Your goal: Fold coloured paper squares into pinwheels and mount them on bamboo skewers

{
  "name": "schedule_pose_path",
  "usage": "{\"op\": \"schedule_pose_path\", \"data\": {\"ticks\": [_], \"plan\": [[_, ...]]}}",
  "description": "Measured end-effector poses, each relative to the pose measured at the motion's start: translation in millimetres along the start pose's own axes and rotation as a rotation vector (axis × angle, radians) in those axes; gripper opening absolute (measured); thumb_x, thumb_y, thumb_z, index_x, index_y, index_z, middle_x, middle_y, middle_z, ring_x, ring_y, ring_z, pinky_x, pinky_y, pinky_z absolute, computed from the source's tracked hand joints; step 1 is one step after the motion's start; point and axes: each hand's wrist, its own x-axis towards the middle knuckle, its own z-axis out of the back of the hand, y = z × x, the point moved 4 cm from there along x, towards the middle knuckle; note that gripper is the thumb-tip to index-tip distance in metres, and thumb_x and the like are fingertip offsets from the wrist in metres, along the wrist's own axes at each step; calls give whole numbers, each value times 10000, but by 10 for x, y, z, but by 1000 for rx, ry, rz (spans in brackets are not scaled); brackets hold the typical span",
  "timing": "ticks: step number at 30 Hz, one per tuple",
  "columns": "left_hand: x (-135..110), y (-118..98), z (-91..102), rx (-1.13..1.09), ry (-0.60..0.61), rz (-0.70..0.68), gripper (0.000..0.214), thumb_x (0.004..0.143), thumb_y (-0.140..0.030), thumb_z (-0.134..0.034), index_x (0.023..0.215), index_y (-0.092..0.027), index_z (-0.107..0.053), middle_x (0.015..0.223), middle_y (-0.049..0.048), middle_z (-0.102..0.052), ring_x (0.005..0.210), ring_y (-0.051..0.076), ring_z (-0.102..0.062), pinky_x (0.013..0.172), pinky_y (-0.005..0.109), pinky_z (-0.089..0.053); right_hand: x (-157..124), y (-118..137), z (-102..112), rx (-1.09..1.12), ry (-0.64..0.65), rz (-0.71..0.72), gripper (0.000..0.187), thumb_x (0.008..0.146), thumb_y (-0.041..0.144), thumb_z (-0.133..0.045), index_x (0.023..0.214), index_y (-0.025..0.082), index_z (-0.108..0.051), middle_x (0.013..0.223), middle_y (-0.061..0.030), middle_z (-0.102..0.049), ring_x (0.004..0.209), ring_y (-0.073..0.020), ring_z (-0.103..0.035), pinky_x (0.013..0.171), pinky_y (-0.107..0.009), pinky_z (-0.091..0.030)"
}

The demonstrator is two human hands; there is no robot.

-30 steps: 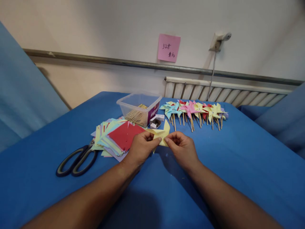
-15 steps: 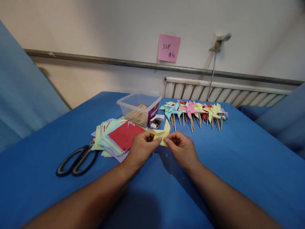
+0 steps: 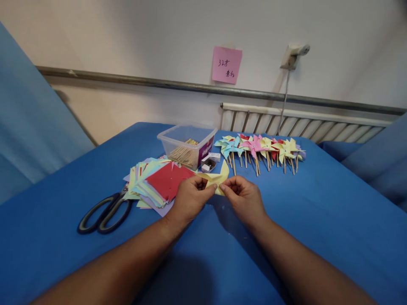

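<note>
Above the blue-covered table (image 3: pixel 203 254), a pale yellow paper pinwheel (image 3: pixel 213 179) is pinched between both hands, its folded blades partly raised. My left hand (image 3: pixel 192 197) is closed on its left side, thumb pressed near the centre. My right hand (image 3: pixel 243 195) pinches the right side, thumb and forefinger close to the centre. The fingers hide part of the folds. Left of my left hand lies a stack of coloured paper squares (image 3: pixel 159 182), a red one on top with cuts in it. Beyond the hands is a small open box (image 3: pixel 208 164) with small metal pieces inside.
A clear plastic tub (image 3: pixel 165 142) of thin wooden sticks (image 3: pixel 182 156) stands behind the paper. Finished pinwheels (image 3: pixel 256 146) on sticks lie in a row at the back right. Large scissors (image 3: pixel 104 214) rest at the left, partly under the paper. A radiator (image 3: pixel 305 118) is behind the table.
The view has shifted very slightly. Both hands keep their pinch on the yellow pinwheel, with hardly any visible movement.
</note>
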Motion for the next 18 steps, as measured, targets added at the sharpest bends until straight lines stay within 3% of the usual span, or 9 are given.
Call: {"op": "schedule_pose_path", "data": {"ticks": [8, 13, 15, 18], "plan": [[-10, 13, 9, 136, -11, -97, 159, 705, -277, -653, 766, -132, -675, 681, 15, -649, 625, 138, -568, 568, 239, -414, -5, 34, -5, -57, -35, 77, 122, 788, 276, -606, 704, 188, -610, 623, 22, -572, 538, -110, -504, 519, -233, -399], [-17, 37, 3, 144, -18, -148, 182, 713, -281, -658, 813, -134, -694, 726, 25, -672, 659, 149, -600, 611, 249, -441, -18, 161, 34, -93, -124, 231, 73, 751, 232, -651, 695, 195, -622, 899, -34, -625, 861, -168, -595, 786, -296, -454], [-13, 47, -3, 123, -10, -133, 189, 710, -282, -661, 817, -130, -694, 730, 29, -676, 664, 155, -606, 616, 254, -448, -16, 143, 22, -33, -105, 188, 77, 753, 238, -653, 703, 196, -613, 914, -36, -637, 884, -177, -599, 821, -317, -452], [-7, 47, -15, 87, 11, -96, 191, 705, -277, -664, 818, -126, -693, 730, 33, -680, 665, 160, -610, 613, 257, -450, -12, 68, -24, 79, -62, 52, 94, 751, 257, -656, 733, 197, -586, 789, -13, -635, 771, -166, -601, 734, -308, -472]]}}
